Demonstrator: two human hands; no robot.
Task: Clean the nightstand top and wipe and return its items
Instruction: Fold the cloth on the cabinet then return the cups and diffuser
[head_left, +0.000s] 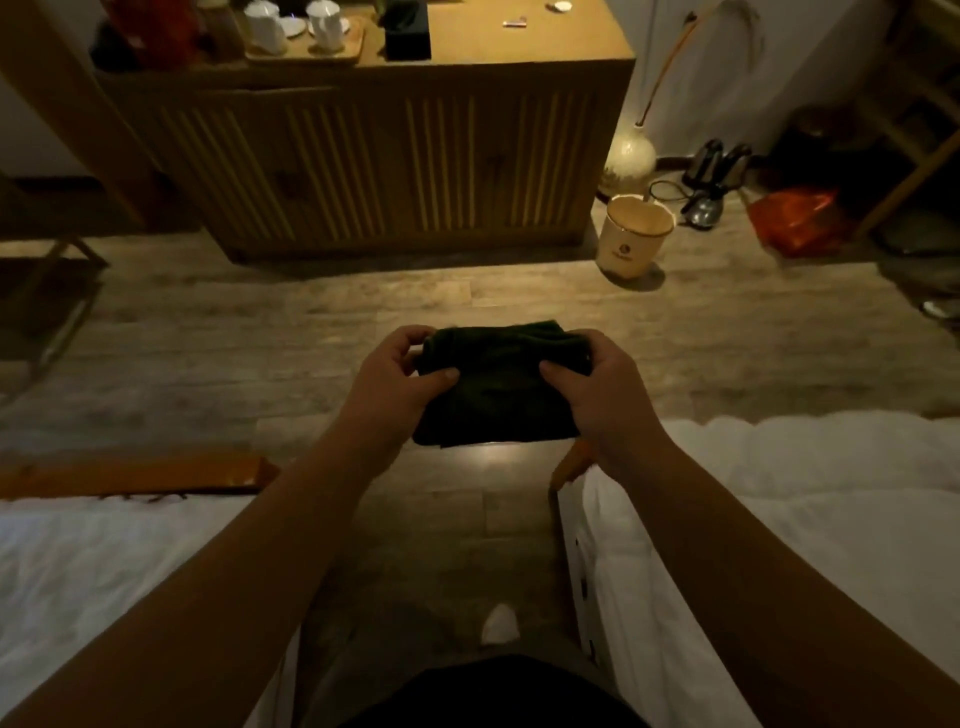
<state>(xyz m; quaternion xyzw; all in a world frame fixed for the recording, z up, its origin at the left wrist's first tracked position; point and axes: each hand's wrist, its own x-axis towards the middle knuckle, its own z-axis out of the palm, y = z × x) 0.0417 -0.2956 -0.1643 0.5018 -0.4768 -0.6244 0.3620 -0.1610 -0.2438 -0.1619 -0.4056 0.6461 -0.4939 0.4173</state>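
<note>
A dark folded cloth (498, 389) is held out in front of me above the wooden floor. My left hand (397, 379) grips its left edge with thumb on top. The cloth's right edge is pinched in my right hand (597, 384). Both arms reach forward between two white beds. No nightstand is in view.
A wooden cabinet (395, 156) stands ahead, with a tray of white cups (306, 31) and a black box (408, 28) on top. A pale bin (631, 236), a vase (628, 158) and a kettle (704, 205) sit on the floor at right. White beds (805, 519) flank me.
</note>
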